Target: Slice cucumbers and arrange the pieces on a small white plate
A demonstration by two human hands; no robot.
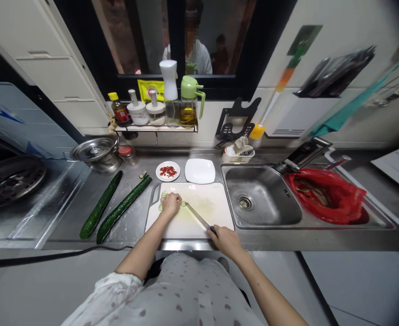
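A white cutting board (213,209) lies on the steel counter in front of me. My left hand (170,202) presses down on cucumber pieces (161,199) at the board's left side, fingers curled over them. My right hand (225,238) grips the handle of a knife (199,217), whose blade slants up-left with its tip touching a slice right beside my left fingers. Two whole cucumbers (101,204) (124,208) lie diagonally on the counter left of the board, with cut-off ends (142,174) near their far tips.
A small dish of red bits (167,171) and an empty white square plate (199,170) sit behind the board. The sink (260,199) is to the right, a red bag (328,194) in the basin beyond. A lidded pot (95,151) and condiment shelf (156,128) stand at the back.
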